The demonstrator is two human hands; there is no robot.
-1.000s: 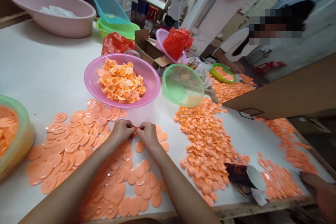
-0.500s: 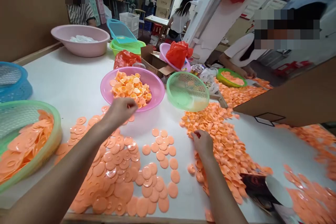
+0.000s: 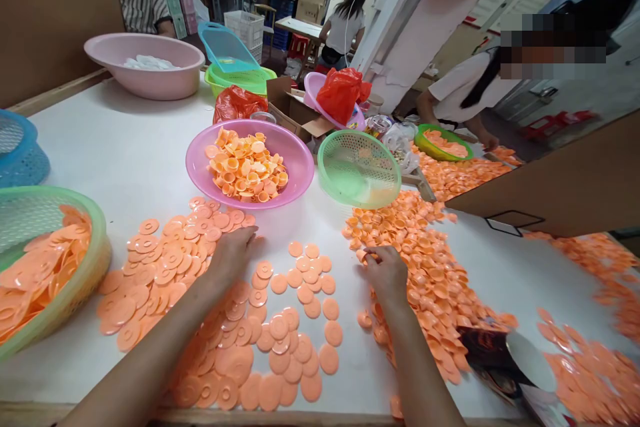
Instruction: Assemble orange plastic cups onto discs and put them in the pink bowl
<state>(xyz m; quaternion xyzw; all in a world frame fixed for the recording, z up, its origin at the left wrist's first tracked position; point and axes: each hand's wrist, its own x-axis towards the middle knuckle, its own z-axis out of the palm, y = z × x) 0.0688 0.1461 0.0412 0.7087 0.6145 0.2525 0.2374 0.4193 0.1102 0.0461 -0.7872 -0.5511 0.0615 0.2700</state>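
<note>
My left hand (image 3: 231, 255) is low over the spread of flat orange discs (image 3: 173, 260). Its fingers are drawn together, and a sliver of an orange disc (image 3: 259, 238) shows at the fingertips; the rest is hidden. My right hand (image 3: 387, 272) pinches a small orange cup (image 3: 362, 255) between thumb and fingers, at the left edge of a long heap of such cups (image 3: 440, 280). Several smaller clusters of discs (image 3: 310, 273) lie between my hands. Beyond them, a pink basin (image 3: 300, 177) holds a pile of cup-shaped orange pieces (image 3: 247, 167).
A green basket (image 3: 97, 240) of discs stands at left, by blue baskets (image 3: 25, 160). A green colander (image 3: 360, 170) sits behind the cups. Farther back are a pale pink basin (image 3: 150, 80) and cardboard box (image 3: 293, 110). At right, a person (image 3: 465, 87) works behind a cardboard panel (image 3: 560, 180).
My left hand has come down and back from the pink basin's near rim to the discs. My right hand stays at the heap's edge, with a cup now showing in its fingers.
</note>
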